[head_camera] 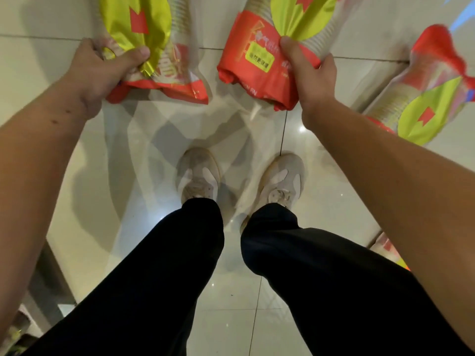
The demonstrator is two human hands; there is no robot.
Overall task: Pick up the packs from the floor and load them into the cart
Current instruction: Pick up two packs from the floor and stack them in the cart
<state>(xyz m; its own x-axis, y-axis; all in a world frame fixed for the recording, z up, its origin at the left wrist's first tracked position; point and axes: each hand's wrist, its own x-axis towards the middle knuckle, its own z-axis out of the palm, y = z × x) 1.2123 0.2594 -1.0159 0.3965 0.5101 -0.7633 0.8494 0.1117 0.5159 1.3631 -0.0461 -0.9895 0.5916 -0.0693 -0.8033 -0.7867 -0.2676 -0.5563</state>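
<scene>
Head view: left hand (102, 70) grips one pack (144, 34); right hand (311, 75) another (259, 70).

The packs (154, 47) are clear plastic printed in red-orange with lime-yellow ovals bearing small red marks, showing ribbed white cups inside, above glossy cream floor tiles (334, 196) with dark grout lines, pale grey-white shoes (198, 176) and black trousers (180, 265).

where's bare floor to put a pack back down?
Bare tile left of the left hand and its pack, and between the shoes and both held packs. Crowded on the right: right hand's pack, then a third pack beside it.
</scene>
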